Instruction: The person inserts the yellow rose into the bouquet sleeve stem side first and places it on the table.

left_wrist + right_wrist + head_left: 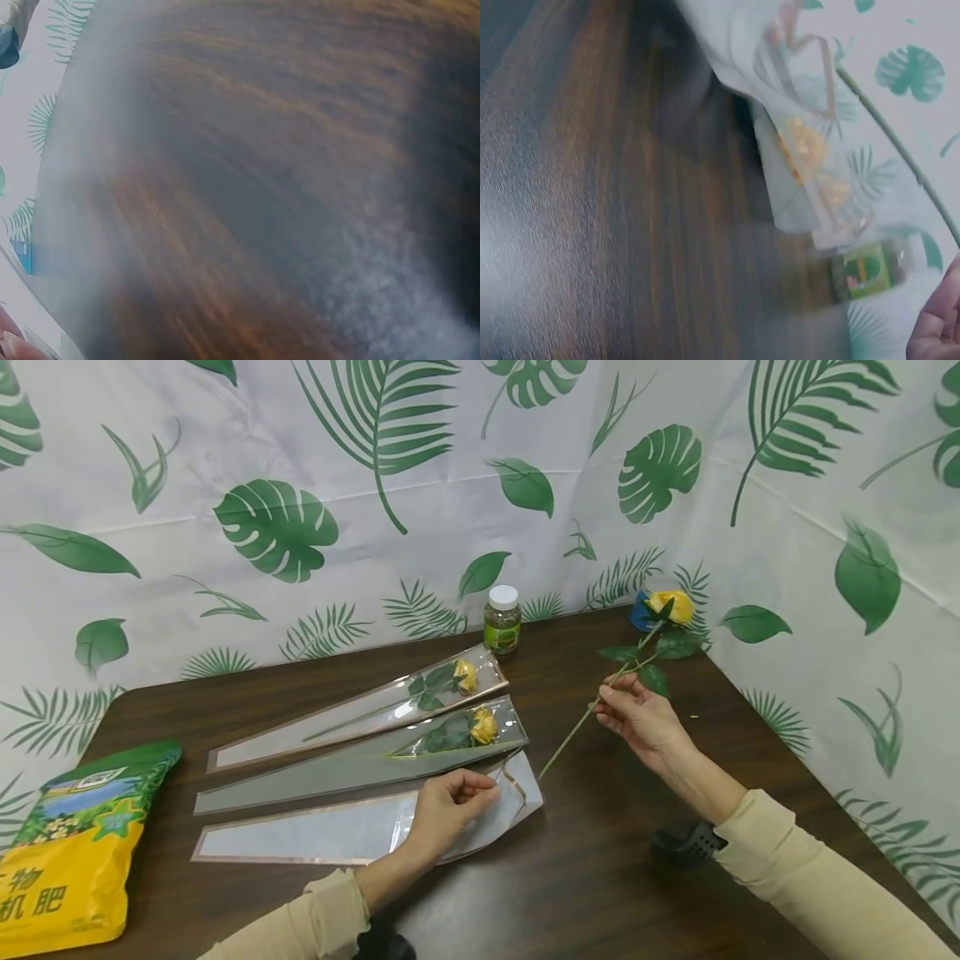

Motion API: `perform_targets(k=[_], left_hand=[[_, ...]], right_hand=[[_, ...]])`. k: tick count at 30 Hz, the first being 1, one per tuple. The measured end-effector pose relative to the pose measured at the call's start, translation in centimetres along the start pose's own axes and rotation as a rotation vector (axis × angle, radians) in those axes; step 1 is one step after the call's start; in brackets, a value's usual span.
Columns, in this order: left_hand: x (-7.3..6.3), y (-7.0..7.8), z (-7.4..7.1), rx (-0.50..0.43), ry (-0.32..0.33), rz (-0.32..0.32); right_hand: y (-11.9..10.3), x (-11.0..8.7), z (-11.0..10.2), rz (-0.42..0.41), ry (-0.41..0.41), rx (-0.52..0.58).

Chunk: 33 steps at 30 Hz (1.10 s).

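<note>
My right hand (648,722) pinches the green stem of a yellow artificial-looking rose (672,607), held tilted with its bloom up and away to the right. The stem's lower end hangs near the mouth of the nearest flower sleeve (300,833), a long tapered wrap with a pinkish border. At that mouth, my left hand (448,810) pinches the film, and the mouth stands apart. In the right wrist view, the rose stem (904,154) runs down to my right fingers. The left wrist view shows mostly blurred tabletop, with fingertips (19,346) at the lower left corner.
Two more sleeves, a grey one (277,785) and a clear one (262,739), lie behind, each with a yellow rose inside. A white-capped jar (502,625) and a blue item (641,612) stand by the patterned wall cloth. A fertilizer bag (82,852) lies left.
</note>
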<state>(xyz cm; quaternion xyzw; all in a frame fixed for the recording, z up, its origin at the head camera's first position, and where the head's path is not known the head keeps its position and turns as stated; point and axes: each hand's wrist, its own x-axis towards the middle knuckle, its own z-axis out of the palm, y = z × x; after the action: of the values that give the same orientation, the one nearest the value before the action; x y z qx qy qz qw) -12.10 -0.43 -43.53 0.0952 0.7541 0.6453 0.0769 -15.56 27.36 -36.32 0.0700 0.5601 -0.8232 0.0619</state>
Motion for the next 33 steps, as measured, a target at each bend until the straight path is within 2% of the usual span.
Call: perform_targets(k=[3, 9, 12, 19, 22, 24, 27, 30, 33], left_hand=[[0.0, 0.1, 0.1, -0.003, 0.001, 0.009], [0.1, 0.3, 0.3, -0.029, 0.018, 0.033], [0.1, 0.4, 0.4, -0.030, 0.033, 0.039], [0.2, 0.5, 0.7, -0.047, 0.044, 0.063], [0.3, 0.3, 0.7, -0.039, 0.038, 0.114], [0.4, 0.2, 0.8, -0.025, 0.035, 0.177], [0.5, 0.1, 0.9, -0.010, 0.028, 0.214], [0.5, 0.3, 1.0, -0.007, 0.024, 0.182], [0.5, 0.5, 1.0, -0.009, 0.018, 0.117]], right_hand=[[0.3, -0.5, 1.0, -0.033, 0.038, -0.064], [2.6, -1.2, 2.0, -0.188, 0.081, -0.342], [3.8, -1.7, 2.7, -0.198, 0.087, -0.464], [6.3, -2.4, 4.3, -0.225, 0.032, -0.531], [6.9, -2.4, 4.8, -0.213, 0.017, -0.575], [7.1, -2.4, 5.2, -0.175, 0.009, -0.601], [7.3, -2.3, 5.5, -0.105, 0.017, -0.635], [7.3, -2.2, 5.5, -0.056, 0.014, -0.649], [7.2, -2.0, 5.1, -0.037, -0.022, -0.605]])
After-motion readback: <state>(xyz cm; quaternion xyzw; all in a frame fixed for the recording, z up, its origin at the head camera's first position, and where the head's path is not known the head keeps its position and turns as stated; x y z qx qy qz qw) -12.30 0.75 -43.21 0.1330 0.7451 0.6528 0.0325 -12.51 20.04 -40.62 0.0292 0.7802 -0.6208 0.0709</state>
